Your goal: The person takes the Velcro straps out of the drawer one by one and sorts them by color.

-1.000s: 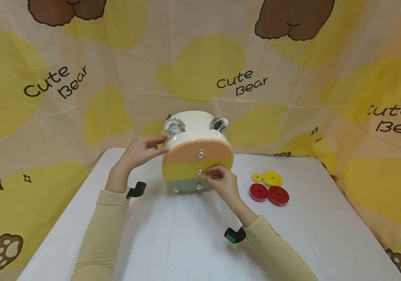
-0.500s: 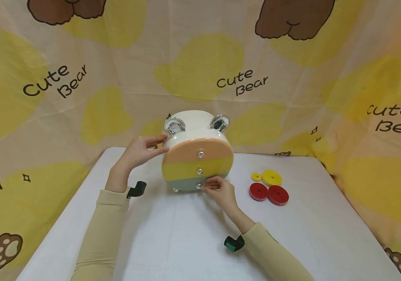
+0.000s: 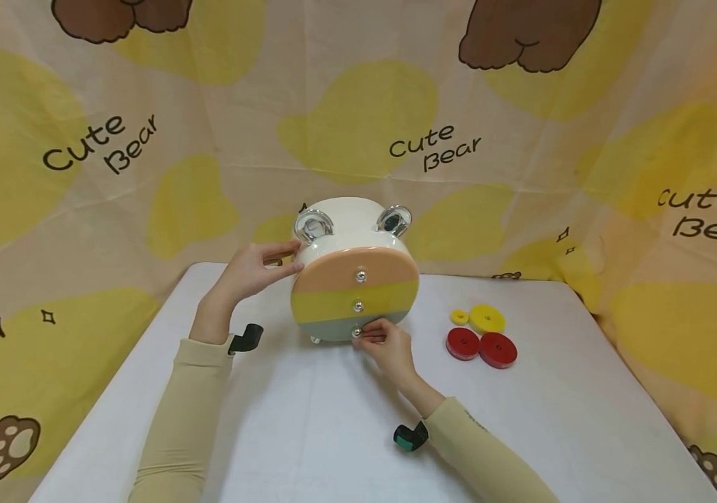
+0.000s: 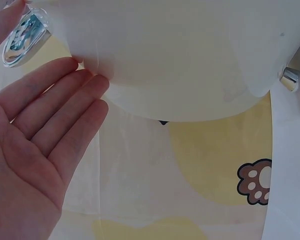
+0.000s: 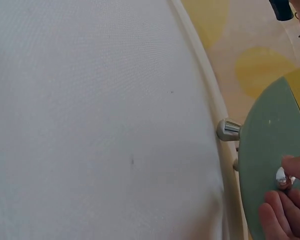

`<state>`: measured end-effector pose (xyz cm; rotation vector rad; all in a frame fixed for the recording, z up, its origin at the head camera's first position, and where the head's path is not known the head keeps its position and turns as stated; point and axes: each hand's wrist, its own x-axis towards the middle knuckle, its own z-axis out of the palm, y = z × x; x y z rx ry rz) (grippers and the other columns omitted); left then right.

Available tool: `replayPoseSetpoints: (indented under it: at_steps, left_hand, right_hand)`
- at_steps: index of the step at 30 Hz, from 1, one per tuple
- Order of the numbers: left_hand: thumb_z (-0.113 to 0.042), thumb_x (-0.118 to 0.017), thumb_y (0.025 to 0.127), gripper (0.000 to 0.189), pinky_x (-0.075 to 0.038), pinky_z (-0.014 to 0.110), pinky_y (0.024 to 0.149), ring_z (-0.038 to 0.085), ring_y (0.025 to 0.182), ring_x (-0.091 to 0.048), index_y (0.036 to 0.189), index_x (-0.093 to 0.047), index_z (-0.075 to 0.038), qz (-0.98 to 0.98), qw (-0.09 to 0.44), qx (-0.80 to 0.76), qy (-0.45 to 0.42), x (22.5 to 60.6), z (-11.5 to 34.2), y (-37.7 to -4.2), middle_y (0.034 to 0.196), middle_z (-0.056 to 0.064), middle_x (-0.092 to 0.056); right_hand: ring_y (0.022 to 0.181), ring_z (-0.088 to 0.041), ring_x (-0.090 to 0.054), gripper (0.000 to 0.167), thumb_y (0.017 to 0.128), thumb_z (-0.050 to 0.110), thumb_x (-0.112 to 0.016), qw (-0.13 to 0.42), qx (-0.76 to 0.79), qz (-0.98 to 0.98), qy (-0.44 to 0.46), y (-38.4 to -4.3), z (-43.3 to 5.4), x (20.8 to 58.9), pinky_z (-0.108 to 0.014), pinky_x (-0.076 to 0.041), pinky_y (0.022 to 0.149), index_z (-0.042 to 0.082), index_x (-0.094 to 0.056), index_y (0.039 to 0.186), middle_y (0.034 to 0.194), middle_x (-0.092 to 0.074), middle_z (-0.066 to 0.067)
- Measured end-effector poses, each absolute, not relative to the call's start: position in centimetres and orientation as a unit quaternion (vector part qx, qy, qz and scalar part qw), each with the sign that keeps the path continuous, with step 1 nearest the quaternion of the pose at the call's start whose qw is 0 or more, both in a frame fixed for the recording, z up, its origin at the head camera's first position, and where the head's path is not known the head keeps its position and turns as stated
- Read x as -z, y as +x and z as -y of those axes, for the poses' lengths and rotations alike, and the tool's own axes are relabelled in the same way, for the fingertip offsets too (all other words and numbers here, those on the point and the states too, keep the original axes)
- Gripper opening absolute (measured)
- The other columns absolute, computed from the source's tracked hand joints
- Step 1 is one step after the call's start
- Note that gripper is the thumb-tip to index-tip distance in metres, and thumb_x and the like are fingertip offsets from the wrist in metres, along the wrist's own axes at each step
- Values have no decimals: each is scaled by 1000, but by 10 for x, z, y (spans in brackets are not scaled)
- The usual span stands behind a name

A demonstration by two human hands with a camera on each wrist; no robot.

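A rounded white drawer box (image 3: 348,216) with two silver ears stands upright on the table. Its front has three bands: an orange drawer (image 3: 327,272), a yellow drawer (image 3: 323,306) and a grey-green drawer (image 3: 327,330), each with a silver knob. My right hand (image 3: 392,349) pinches the lowest knob (image 5: 281,176) between thumb and fingers; in the right wrist view the green front looks flush. On the box's left side, below the ear (image 4: 25,40), my left hand (image 3: 248,276) touches the white shell with nearly straight fingers (image 4: 80,117).
To the right of the box lie a large yellow disc (image 3: 487,318), a small yellow disc (image 3: 459,317) and two red discs (image 3: 498,350). A white cloth (image 3: 308,433) covers the table. A printed curtain (image 3: 358,105) hangs close behind and at both sides.
My right hand has gone down from the middle knob to the lowest one and closed in on it. The left hand stays at the box's side.
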<state>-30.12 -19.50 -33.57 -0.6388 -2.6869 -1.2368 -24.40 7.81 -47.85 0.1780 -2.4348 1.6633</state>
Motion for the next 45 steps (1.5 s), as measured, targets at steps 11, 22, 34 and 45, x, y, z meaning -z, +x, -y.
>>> replayPoseSetpoints:
  at_steps: [11,22,34,45]
  left_hand:
    - [-52,-71,79,58,-50,43,96,29,115,-60,130,-60,-24,884,56,413,-213,336,195,-302,133,-1,-59]
    - [-52,-70,80,58,-50,44,96,29,116,-60,130,-60,-25,886,58,409,-213,336,196,-303,133,0,-58]
    - [-52,-71,79,59,-50,45,96,29,116,-60,130,-60,-26,884,51,415,-211,338,196,-305,133,-1,-58]
    - [-55,-70,79,60,-49,46,97,29,117,-59,131,-59,-28,887,46,410,-206,340,197,-307,134,-1,-57]
  right_hand:
    - [75,-14,-69,26,73,15,-82,120,-566,815,28,-242,-70,481,-19,-56,66,4,-65,89,83,-72,-7]
    - [68,-11,-66,21,71,17,-82,148,-545,825,12,-246,-65,482,-19,-55,61,6,-66,80,77,-71,-5]
    - [66,-9,-65,18,71,17,-82,153,-541,827,6,-246,-66,483,-20,-54,60,8,-68,78,74,-70,-3]
    - [64,-7,-63,19,70,17,-83,147,-535,832,13,-232,-73,484,-19,-53,59,8,-68,78,73,-70,-1]
